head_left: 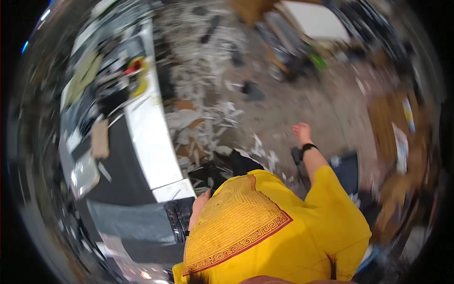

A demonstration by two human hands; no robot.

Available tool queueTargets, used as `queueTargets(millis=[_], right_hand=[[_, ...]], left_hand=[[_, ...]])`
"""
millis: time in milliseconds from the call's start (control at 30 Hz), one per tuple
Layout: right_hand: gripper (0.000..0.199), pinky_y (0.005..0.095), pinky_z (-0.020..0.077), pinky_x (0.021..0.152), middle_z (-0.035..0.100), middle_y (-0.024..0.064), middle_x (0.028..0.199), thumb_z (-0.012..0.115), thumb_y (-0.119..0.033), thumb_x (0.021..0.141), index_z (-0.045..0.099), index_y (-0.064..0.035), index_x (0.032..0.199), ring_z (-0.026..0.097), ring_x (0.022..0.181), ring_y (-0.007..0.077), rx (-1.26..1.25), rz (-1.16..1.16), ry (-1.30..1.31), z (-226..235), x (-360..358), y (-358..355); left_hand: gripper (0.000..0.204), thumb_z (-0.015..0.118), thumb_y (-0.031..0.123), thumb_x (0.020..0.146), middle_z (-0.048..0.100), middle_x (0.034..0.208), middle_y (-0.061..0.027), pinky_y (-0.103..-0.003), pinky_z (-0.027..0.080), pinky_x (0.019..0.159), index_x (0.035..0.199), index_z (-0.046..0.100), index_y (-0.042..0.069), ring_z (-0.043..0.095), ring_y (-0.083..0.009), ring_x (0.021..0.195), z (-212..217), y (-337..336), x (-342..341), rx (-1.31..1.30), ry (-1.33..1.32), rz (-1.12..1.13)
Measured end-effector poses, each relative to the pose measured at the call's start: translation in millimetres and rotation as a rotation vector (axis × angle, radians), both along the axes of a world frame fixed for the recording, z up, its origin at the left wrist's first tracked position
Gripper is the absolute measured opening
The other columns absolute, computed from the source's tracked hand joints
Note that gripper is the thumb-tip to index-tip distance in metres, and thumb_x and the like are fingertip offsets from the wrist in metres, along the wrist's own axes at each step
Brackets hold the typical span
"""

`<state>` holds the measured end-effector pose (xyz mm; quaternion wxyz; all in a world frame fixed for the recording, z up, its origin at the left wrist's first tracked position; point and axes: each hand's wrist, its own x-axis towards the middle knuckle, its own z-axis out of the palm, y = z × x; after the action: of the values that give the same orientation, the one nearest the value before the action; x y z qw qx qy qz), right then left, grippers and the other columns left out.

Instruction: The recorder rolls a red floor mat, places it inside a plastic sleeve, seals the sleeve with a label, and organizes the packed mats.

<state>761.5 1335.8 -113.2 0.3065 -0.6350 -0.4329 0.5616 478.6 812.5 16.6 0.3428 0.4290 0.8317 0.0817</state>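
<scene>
My right hand (pixel 301 133) is held out over the floor, with a black band (pixel 309 146) on its wrist. Its fingers look loosely apart, though motion softens them, and nothing shows in them. Low by my body, my left hand (pixel 200 202) is at the near end of the long table (pixel 150 142), beside a dark rolled or folded bundle (pixel 180 218). My yellow shirt covers part of this hand, and its finger positions are unclear. A grey-blue sheet (pixel 135 221) extends from the bundle across the table.
White shreds and scraps (pixel 203 71) litter the floor beside the table. Fabric pieces (pixel 85 78), a yellow-and-red item (pixel 138 75) and a tan piece (pixel 100 138) lie on the tabletop. Brown cardboard (pixel 384 125) stands at right; a white panel (pixel 316 21) is at the far right.
</scene>
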Motion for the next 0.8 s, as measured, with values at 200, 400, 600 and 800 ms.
queueTargets(millis=[200, 400, 600, 800], right_hand=[[0.016, 0.0358, 0.0517, 0.054, 0.067, 0.0101, 0.079, 0.054, -0.019, 0.092, 0.062, -0.0057, 0.095, 0.063, 0.061, 0.0230, -0.393, 0.381, 0.078, 2.8, 171.4, -231.5], [0.020, 0.0355, 0.0530, 0.062, 0.070, 0.0104, 0.093, 0.058, -0.019, 0.088, 0.061, -0.0077, 0.105, 0.068, 0.076, 0.0216, -0.745, -0.174, -0.030, -1.6, 299.7, -413.4], [0.026, 0.0366, 0.0543, 0.064, 0.069, 0.0114, 0.092, 0.051, -0.026, 0.094, 0.062, -0.0032, 0.099, 0.067, 0.074, 0.0216, -0.613, -0.486, 0.119, 7.9, 345.9, -464.3], [0.022, 0.0275, 0.0528, 0.064, 0.070, 0.0069, 0.095, 0.059, -0.021, 0.091, 0.063, -0.0080, 0.109, 0.066, 0.080, 0.0143, -0.497, -0.360, 0.276, 11.2, 405.5, -439.1]], left_hand=[[0.047, 0.066, 0.022, 0.084, 0.066, 0.099, -0.0183, -0.046, 0.053, 0.072, 0.126, 0.055, 0.005, 0.065, -0.0362, 0.088, 20.7, 51.9, 28.1, -0.003, 0.018, -0.576], [0.045, 0.064, 0.024, 0.087, 0.067, 0.101, -0.0199, -0.046, 0.053, 0.076, 0.125, 0.057, 0.004, 0.065, -0.0372, 0.090, 5.3, 84.9, 75.5, -0.024, -0.091, -0.662], [0.040, 0.062, 0.026, 0.088, 0.068, 0.102, -0.0226, -0.047, 0.052, 0.079, 0.121, 0.060, 0.003, 0.064, -0.0403, 0.094, -35.9, 141.0, 123.6, -0.140, -0.157, -0.784], [0.034, 0.057, 0.014, 0.091, 0.070, 0.092, -0.0165, -0.034, 0.055, 0.063, 0.119, 0.059, -0.004, 0.069, -0.0244, 0.079, -76.9, 192.6, 169.1, -0.223, -0.412, -0.472]])
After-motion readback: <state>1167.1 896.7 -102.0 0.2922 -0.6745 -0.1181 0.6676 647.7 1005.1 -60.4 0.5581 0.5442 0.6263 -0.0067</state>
